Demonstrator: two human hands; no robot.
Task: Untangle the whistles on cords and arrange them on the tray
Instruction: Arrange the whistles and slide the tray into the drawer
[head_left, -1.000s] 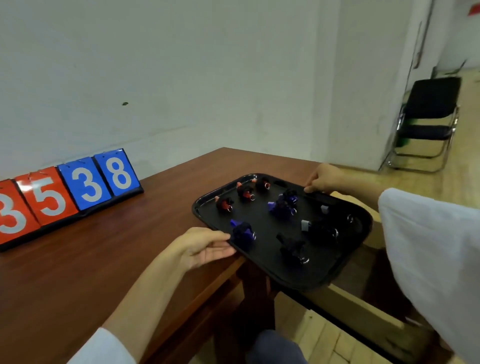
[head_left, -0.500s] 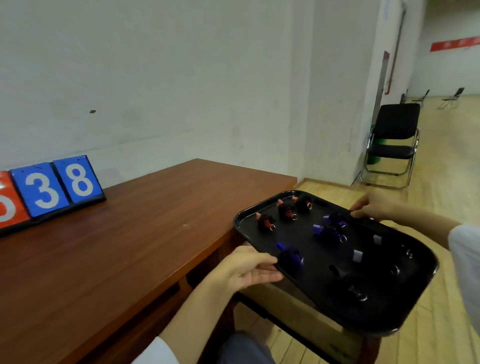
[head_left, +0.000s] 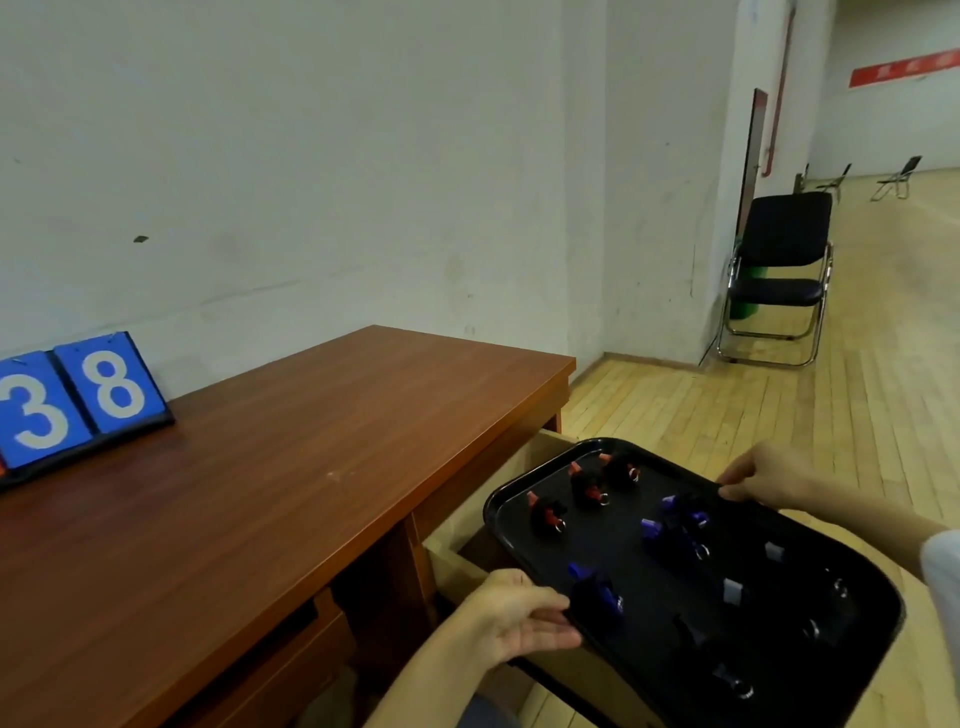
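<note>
Black tray (head_left: 660, 592) is at lower right of frame, clear of the table (head_left: 291, 467) and held in both hands. Left hand (head_left: 519, 616) grasps its near rim; right hand (head_left: 758, 478) grips the far rim. Red, purple and dark whistles (head_left: 670, 535) lie spaced apart on it.

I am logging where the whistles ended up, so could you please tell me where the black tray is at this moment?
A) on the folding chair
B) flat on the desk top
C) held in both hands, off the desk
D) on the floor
C: the left hand grips the near edge of the tray and the right hand pinches its far edge, with the tray held past the end of the desk.
</note>
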